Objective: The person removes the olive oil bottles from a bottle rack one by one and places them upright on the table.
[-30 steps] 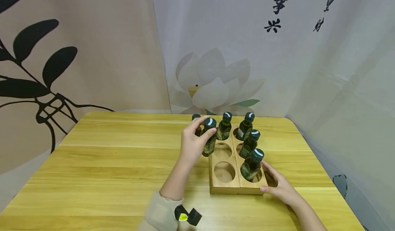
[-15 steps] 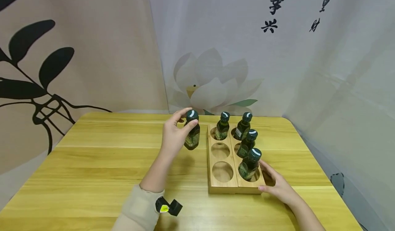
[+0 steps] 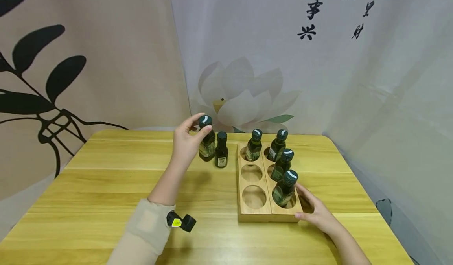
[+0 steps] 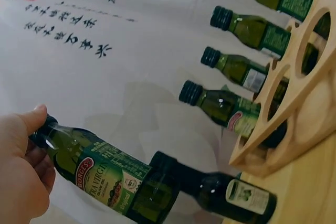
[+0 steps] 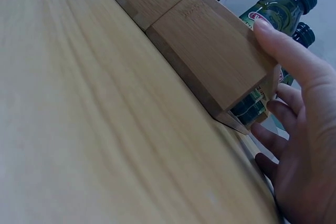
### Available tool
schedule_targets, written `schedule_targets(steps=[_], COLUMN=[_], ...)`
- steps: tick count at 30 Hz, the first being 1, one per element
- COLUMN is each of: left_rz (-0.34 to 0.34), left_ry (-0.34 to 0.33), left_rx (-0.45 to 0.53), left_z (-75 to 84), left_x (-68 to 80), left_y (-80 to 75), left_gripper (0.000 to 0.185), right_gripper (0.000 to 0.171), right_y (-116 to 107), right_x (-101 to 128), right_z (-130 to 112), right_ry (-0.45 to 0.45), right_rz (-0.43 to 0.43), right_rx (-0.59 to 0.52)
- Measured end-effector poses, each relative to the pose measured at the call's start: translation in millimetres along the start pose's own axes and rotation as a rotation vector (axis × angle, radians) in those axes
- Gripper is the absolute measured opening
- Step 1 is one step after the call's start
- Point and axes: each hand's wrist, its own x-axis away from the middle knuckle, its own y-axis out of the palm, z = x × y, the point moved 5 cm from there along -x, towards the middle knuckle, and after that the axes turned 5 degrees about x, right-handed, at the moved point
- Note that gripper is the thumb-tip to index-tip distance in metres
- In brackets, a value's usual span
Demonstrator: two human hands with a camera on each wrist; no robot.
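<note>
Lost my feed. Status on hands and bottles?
Left hand grips bottle by the cap, beside standing bottle. Right hand steadies wooden rack. Nothing blocking.

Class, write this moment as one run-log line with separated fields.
left hand: grips bottle by cap beside standing bottle | right hand: steadies wooden rack | rack: four bottles, two holes open

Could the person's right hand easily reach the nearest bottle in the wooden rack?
Probably yes. The right hand rests against the wooden rack right beside the nearest bottle, with nothing between them.
</note>
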Motion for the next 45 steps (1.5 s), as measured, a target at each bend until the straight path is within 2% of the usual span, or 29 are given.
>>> schedule_targets(steps=[10,19,32,45], left_rz=[0.027,0.025,0.049,0.063], left_ry=[-0.020,-0.047,-0.123,-0.208], left_rx=[0.004,-0.006,-0.023,-0.005], left_z=[-8.7,-23.7,-65.9,-94.5], left_x=[-16.6,-23.0,-14.5,-0.5], left_y=[-8.6,-11.7,-14.9,-10.1], left_gripper=[0.038,0.039,0.038,0.039], right_gripper=[0.085,0.084,0.084,0.083], right_y=[-0.1,-0.1,0.0,0.9], right_x=[-0.4,0.2,0.6,-0.1], right_z=[0.4,0.9,0.9,-2.3], right_ry=[0.014,0.010,0.023,0.020], right_rz=[0.002,-0.005,-0.006,-0.024], right_rx=[0.029,0.008,0.000,-0.022])
